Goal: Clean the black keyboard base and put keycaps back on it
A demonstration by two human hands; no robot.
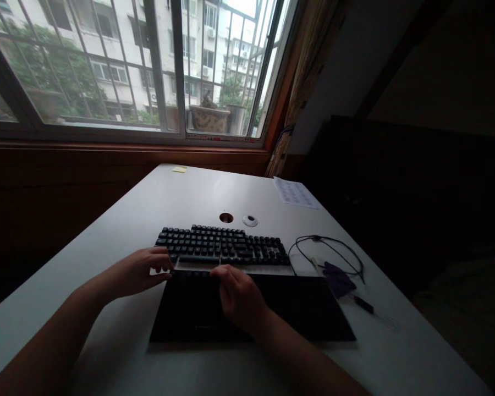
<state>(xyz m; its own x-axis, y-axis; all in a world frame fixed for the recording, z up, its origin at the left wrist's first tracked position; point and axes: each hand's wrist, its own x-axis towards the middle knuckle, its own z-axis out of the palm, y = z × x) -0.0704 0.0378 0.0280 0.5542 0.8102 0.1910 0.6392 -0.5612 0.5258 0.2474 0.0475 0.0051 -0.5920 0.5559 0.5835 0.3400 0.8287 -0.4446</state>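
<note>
Keycap row (192, 273) pinched at its ends between my hands, at the far left edge of a black panel (301, 308).

My left hand (138, 269) grips its left end, my right hand (243, 297) its right; beyond, more black keycaps (208, 242) lie in keyboard order on the white table (119, 225), a purple cloth (338, 280) to the right.

On the white surface (119, 236) lie a black panel (297, 308) under my right hand (241, 297), black keys (206, 242) just beyond it, a cable (317, 238) and purple cloth (338, 279) at its right, a printed sheet (296, 194) farther ahead.
</note>
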